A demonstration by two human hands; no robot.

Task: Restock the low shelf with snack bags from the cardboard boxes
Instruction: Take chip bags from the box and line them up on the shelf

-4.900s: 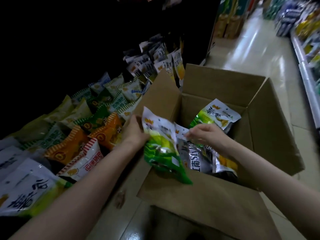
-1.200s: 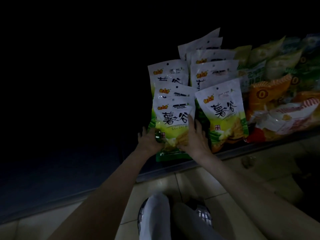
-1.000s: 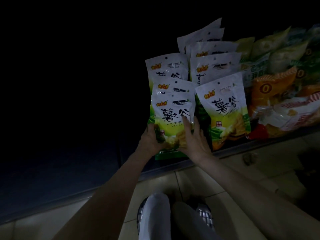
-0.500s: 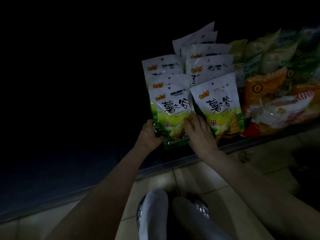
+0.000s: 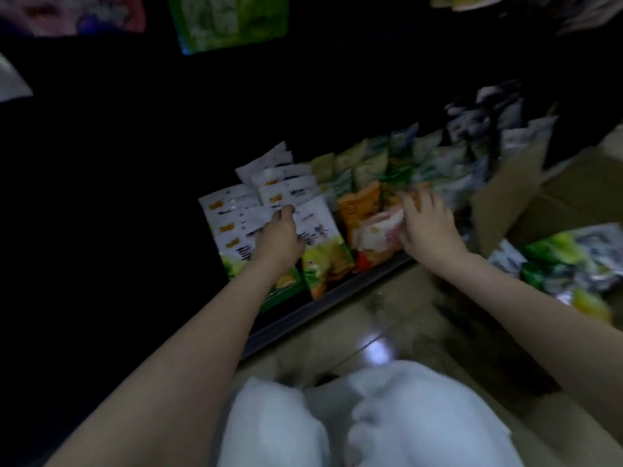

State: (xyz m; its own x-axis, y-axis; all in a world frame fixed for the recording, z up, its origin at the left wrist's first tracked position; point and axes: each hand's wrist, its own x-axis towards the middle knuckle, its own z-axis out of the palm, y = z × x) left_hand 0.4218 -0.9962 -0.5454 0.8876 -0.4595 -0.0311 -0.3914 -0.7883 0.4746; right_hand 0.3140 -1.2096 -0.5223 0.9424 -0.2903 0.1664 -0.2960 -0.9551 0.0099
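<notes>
Two rows of white-and-green snack bags [image 5: 320, 244] stand on the low shelf [image 5: 323, 306]. My left hand [image 5: 279, 239] lies on the front bag of the left row, fingers reaching its top edge; motion blur hides any grip. My right hand [image 5: 428, 227] hovers with fingers spread above the orange bag [image 5: 359, 210] and the red-and-white bag [image 5: 377, 237], holding nothing. To the right stands the open cardboard box [image 5: 505, 203], with more green and silver snack bags [image 5: 569, 261] inside it.
Greenish and dark bags [image 5: 421, 156] fill the shelf behind and to the right. The shelf's left part is black and unreadable. My knees in light trousers [image 5: 364, 419] sit over the tiled floor [image 5: 397, 298]. More packets hang above [image 5: 229, 21].
My right hand has left the white-and-green bag and swung right over the orange and red bags. The view has turned right, bringing the box into sight. My left hand stays on the bags.
</notes>
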